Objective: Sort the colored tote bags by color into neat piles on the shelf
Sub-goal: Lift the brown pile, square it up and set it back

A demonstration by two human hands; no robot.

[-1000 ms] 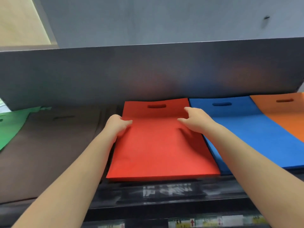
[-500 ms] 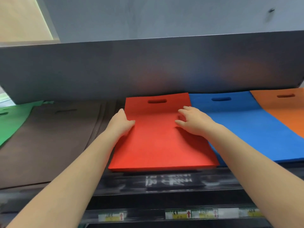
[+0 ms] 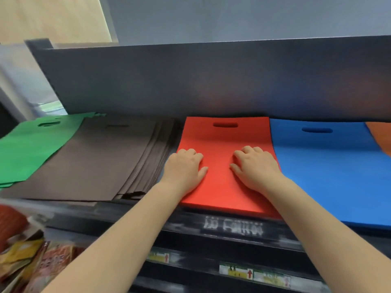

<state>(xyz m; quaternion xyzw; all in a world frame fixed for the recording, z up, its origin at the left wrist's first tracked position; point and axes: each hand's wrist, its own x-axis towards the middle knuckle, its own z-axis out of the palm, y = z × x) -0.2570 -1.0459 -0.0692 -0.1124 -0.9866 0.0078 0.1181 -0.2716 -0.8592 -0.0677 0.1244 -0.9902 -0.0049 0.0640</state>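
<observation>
Squaring the red pile [image 3: 224, 149]: item lies flat on the shelf [image 3: 232, 229], mid-row, its cut-out handle toward the grey back panel [image 3: 211, 81]. Left hand [image 3: 184, 170] rests palm-down near the pile's left edge, thumb out, fingers slightly bent at the tips; right hand [image 3: 255, 168] rests likewise toward the right edge; neither pinches the fabric. Neighbours: blue pile [image 3: 330, 166] touching on the right, orange pile [image 3: 380, 136] beyond it, brown pile [image 3: 95, 157] just beside on the left with its edges fanned, green pile [image 3: 31, 144] partly under the brown. Handling note, as a judgement: press evenly with both palms, nudge the sides inward without wrinkling the top bag, keep the right edge off the blue. The brown likely needs squaring next.
</observation>
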